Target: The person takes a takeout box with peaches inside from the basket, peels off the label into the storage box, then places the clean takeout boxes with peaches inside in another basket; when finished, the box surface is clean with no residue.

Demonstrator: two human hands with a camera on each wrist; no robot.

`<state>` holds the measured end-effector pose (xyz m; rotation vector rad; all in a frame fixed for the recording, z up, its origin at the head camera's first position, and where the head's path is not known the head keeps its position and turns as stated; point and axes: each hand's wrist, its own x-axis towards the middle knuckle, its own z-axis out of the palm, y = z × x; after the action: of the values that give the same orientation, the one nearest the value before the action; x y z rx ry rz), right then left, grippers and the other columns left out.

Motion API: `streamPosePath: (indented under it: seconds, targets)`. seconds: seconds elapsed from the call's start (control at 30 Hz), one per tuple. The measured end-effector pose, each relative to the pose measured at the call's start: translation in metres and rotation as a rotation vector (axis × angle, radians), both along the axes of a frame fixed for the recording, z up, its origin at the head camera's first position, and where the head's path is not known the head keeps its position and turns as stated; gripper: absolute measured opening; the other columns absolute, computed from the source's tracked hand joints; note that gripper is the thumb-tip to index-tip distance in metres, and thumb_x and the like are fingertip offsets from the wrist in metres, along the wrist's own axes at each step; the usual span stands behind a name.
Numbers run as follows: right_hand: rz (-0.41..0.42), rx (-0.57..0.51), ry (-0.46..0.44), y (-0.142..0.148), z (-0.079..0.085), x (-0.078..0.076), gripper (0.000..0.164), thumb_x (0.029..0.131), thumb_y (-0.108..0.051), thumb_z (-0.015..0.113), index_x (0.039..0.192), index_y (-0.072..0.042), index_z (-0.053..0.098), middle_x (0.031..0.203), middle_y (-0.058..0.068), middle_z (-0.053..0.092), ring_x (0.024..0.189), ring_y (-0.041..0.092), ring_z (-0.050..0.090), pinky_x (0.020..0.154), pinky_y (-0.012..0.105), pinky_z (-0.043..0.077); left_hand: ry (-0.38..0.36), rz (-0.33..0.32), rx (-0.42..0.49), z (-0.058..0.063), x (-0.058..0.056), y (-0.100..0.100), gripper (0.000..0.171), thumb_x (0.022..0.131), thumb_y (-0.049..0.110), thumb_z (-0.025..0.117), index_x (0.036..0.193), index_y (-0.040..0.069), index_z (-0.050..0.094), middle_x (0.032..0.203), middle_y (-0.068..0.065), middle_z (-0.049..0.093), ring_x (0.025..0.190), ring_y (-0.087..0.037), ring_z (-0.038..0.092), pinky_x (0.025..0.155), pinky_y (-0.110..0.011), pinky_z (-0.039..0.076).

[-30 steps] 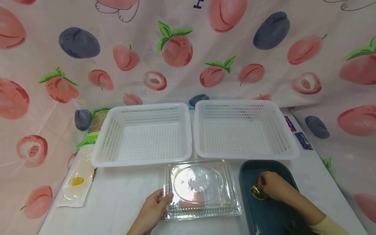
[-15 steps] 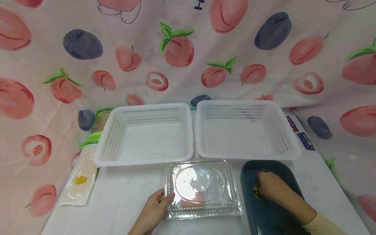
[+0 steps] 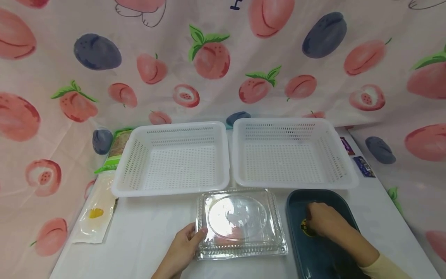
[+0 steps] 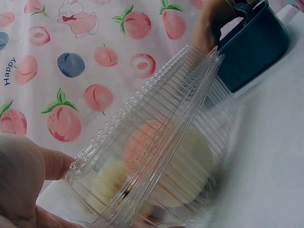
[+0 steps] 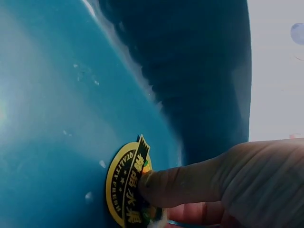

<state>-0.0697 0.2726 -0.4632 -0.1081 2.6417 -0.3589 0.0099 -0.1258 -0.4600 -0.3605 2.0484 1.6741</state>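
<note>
Right hand (image 3: 324, 224) inside the dark teal tray (image 3: 296, 201), a fingertip (image 5: 156, 183) pressed onto a round black-and-gold sticker (image 5: 127, 183) on the tray floor; lettering and scalloped edge legible only from the right wrist, a mere yellow-black spot (image 3: 306, 229) from the head. Other fingers tucked beneath, pinching or not impossible to tell. Left hand (image 3: 182, 246) at the near left corner of the clear plastic clamshell box (image 3: 240, 223), thumb (image 4: 52, 164) laid on the ridged lid, fingers curled against the edge. From the left wrist, pale and pinkish round fruit (image 4: 156, 161) inside the box, only a faint pink blur from above. Box just left of the tray on the white table (image 3: 146, 232). Beyond, two white perforated baskets (image 3: 174, 159) (image 3: 292, 153) side by side; at far left a green packet (image 3: 116, 149) and a clear bag (image 3: 95, 211).
</note>
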Motion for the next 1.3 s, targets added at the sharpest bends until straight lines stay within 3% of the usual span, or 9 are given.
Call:
streamPosePath:
  seconds: [0.13, 0.43, 0.63, 0.9, 1.07, 1.3]
  targets:
    - [0.008, -0.007, 0.028, 0.000, 0.002, -0.004, 0.018, 0.087, -0.004, 0.075, 0.094, 0.005, 0.061, 0.075, 0.009, 0.062, 0.065, 0.019, 0.060, 0.056, 0.036, 0.053, 0.010, 0.003, 0.000, 0.001, -0.001, -0.001, 0.078, 0.106, 0.044, 0.058, 0.149, -0.018, 0.038, 0.109, -0.006, 0.076, 0.095, -0.016, 0.074, 0.080, -0.031, 0.062]
    - [0.017, -0.030, 0.046, -0.004, 0.019, -0.015, 0.016, 0.090, -0.010, 0.075, 0.089, -0.003, 0.061, 0.076, 0.005, 0.062, 0.066, 0.019, 0.058, 0.057, 0.037, 0.051, 0.025, 0.019, -0.031, 0.006, -0.002, -0.007, 0.078, 0.107, 0.043, 0.057, 0.150, -0.019, 0.036, 0.112, -0.008, 0.076, 0.095, -0.018, 0.075, 0.082, -0.032, 0.063]
    - [0.029, -0.051, 0.108, 0.004, 0.038, -0.015, 0.016, 0.095, -0.014, 0.074, 0.094, -0.002, 0.063, 0.080, 0.004, 0.064, 0.068, 0.018, 0.056, 0.060, 0.037, 0.049, 0.035, 0.012, 0.011, 0.004, -0.002, -0.004, 0.078, 0.107, 0.042, 0.057, 0.149, -0.020, 0.035, 0.119, -0.014, 0.075, 0.100, -0.022, 0.076, 0.083, -0.032, 0.064]
    - [0.017, -0.157, 0.161, 0.006, 0.064, -0.008, 0.017, 0.097, -0.019, 0.072, 0.093, -0.005, 0.064, 0.075, 0.001, 0.060, 0.065, 0.016, 0.054, 0.056, 0.031, 0.045, 0.032, -0.001, 0.011, 0.003, -0.002, -0.003, 0.080, 0.107, 0.044, 0.056, 0.149, -0.020, 0.035, 0.118, -0.011, 0.075, 0.103, -0.022, 0.075, 0.086, -0.034, 0.063]
    - [-0.026, -0.207, 0.264, 0.011, 0.080, -0.005, 0.018, 0.099, -0.021, 0.070, 0.091, -0.005, 0.065, 0.071, 0.000, 0.056, 0.063, 0.015, 0.050, 0.052, 0.027, 0.039, 0.025, 0.003, 0.009, 0.001, -0.001, -0.002, 0.081, 0.107, 0.044, 0.057, 0.150, -0.021, 0.033, 0.119, -0.011, 0.075, 0.103, -0.022, 0.075, 0.087, -0.033, 0.063]
    - [-0.179, -0.217, 0.498, 0.025, 0.088, -0.010, 0.024, 0.102, -0.025, 0.067, 0.101, -0.001, 0.068, 0.076, 0.006, 0.063, 0.067, 0.019, 0.052, 0.055, 0.029, 0.040, 0.014, 0.000, -0.002, -0.001, 0.001, -0.001, 0.082, 0.107, 0.043, 0.057, 0.150, -0.022, 0.032, 0.113, -0.009, 0.076, 0.098, -0.019, 0.075, 0.082, -0.031, 0.063]
